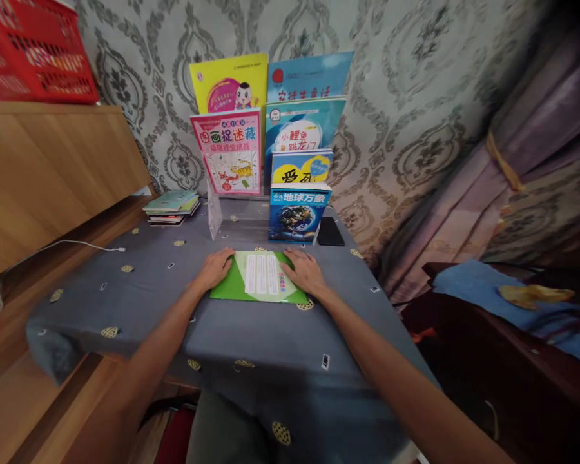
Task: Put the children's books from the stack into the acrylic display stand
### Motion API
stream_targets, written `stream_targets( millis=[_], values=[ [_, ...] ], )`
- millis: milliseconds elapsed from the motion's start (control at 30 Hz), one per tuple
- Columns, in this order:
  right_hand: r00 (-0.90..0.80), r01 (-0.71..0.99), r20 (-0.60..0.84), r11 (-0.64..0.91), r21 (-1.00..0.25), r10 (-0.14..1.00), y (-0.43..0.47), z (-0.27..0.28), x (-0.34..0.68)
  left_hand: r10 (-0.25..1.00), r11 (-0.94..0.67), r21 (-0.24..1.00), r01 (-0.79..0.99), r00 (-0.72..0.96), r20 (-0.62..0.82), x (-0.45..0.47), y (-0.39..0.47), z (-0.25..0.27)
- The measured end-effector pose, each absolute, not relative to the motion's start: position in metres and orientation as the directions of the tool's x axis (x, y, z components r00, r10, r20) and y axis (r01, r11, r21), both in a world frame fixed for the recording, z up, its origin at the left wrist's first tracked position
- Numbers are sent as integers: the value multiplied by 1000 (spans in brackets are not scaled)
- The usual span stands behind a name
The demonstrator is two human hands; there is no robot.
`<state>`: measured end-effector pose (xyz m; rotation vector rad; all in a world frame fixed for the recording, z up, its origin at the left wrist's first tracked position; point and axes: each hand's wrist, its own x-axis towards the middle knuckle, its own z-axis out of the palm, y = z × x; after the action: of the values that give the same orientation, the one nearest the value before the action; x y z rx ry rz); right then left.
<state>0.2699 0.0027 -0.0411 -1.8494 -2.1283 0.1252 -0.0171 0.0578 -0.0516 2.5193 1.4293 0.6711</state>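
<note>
In the head view, a green book point(258, 278) is seen lying flat on the grey tablecloth point(149, 283), near the middle of the table. The left hand point(216, 267) is laid on the book's left edge at nine o'clock, fingers spread flat and closed on nothing. The right hand point(305, 270) is pressed on the right edge at three o'clock, likewise flat and open.

Bare cloth is left at six o'clock, between the book and the table's near edge, and more at nine o'clock toward a white cable point(77, 245). At twelve o'clock the way is closed by a tiered stand of six upright books point(270, 142), the blue front book point(297, 212) nearest. One black phone point(330, 231) is seen at one o'clock, one stack of flat books point(171, 207) at ten o'clock, and one red crate point(33, 48) far at ten o'clock.
</note>
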Motion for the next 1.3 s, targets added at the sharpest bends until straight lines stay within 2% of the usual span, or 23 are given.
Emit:
stream_targets(
  millis=[167,300,400,567,700,800,1033,1300],
  values=[
    [-121,952,194,169,-255,974,1,-41,270,848,-530,445,722,465,256,-32,59,-40],
    [-122,952,198,171,-253,973,0,-39,269,858,-508,469,723,471,203,-41,47,-31],
    [-121,954,205,171,-248,971,0,-39,269,857,-515,415,750,464,225,-43,22,-29],
    [-100,960,207,149,-237,973,-7,-39,267,841,-515,247,821,428,332,-33,-45,-25],
    [-75,972,208,118,-202,975,-20,-37,264,852,-472,111,875,421,311,-18,-80,-23],
    [-62,981,218,100,-168,974,-34,-35,262,872,-418,54,907,384,302,-11,-85,-22],
    [-108,990,278,129,-57,954,-86,-33,272,900,-367,15,930,350,261,-2,-82,-15],
    [-158,980,366,190,-53,917,-140,-39,274,912,-386,106,916,361,196,6,-67,-13]
  ],
)
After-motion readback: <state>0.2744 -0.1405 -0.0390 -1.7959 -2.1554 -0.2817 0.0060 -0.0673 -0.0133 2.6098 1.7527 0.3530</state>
